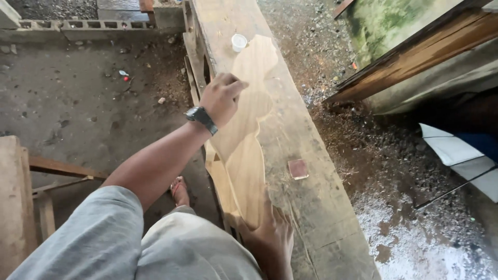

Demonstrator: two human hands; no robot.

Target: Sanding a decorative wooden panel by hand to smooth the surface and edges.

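So there's a long rough plank bench [311, 207] running away from the camera, and lying along it is a pale carved wood piece [249, 135] with wavy, curvy edges, much lighter in colour than the bench under it. The left hand [222, 97], with a wristwatch [201, 117] on that arm, sits on the left edge of the carved piece about halfway up. Its grip looks loosely curled, fingers bent down onto the wood; can't tell if there's anything tucked under them. The right hand [271, 239] is down at the near end, palm flat and fingers spread, pressing on the tip of the carved piece, so nothing is actually clasped there.

Just right of the piece, lying on the bench, is a small reddish-brown square of sandpaper [298, 169]. Up at the far end a little white cup [238, 42] stands near the top of the carving. Sawdust [415, 233] is all over the ground to the right.
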